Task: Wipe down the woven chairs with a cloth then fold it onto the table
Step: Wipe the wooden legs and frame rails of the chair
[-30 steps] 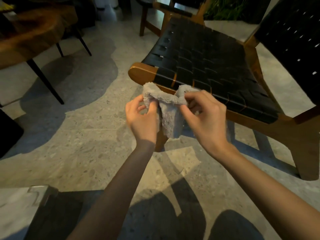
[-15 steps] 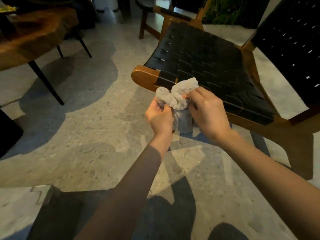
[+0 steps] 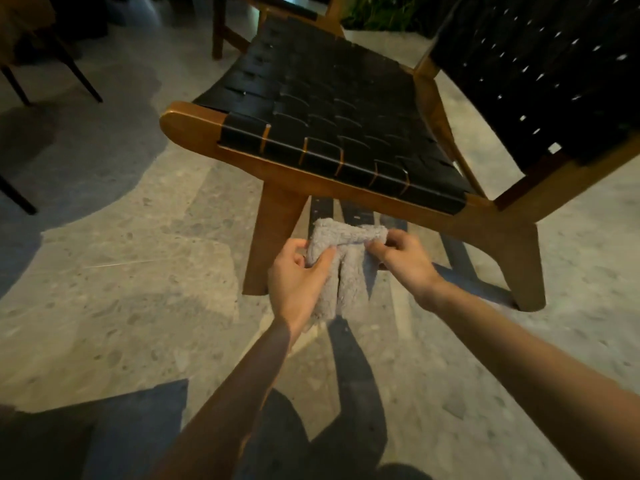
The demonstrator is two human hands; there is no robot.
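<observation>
With the left hand (image 3: 298, 271), gripping one end of the fluffy grey cloth (image 3: 346, 237), fingers curled round it; with the right hand (image 3: 401, 261), pinching the other end. Holding it up in the air, just in front of the woven chair (image 3: 329, 109) and lower than the seat, not touching it, with two soft bits hanging down over the floor (image 3: 138, 289). Well apart from the table (image 3: 24, 26) in the dark top left corner. Could drop it with such a small pinch on the right side, and then get floor dirt on the cloth and on the chair. Could also wipe badly with it all bunched up, missing the gaps between the black straps. No boxes, bowls or baskets to see, so nothing inside anything.
</observation>
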